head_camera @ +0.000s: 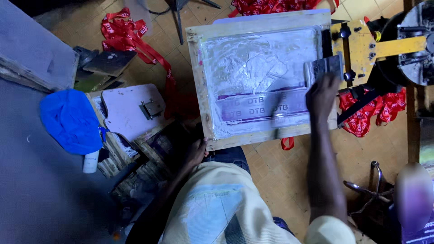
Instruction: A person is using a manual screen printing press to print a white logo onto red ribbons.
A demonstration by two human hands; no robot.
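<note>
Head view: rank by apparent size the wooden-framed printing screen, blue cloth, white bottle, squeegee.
1. Wooden-framed printing screen, largest by far.
2. Crumpled blue cloth.
3. Flat grey squeegee held by the right hand.
4. Small white bottle.
The cloth lies lower than the screen, so nearness skews sizes slightly, but the order holds.

tan tiled floor point(275, 176), dim light, grey worktop point(31, 194) at left with blue cloth point(70, 119), stacked wooden frames point(135, 158), red ribbons point(131, 40) strewn on floor, metal stool base point(368, 190) lower right
</note>
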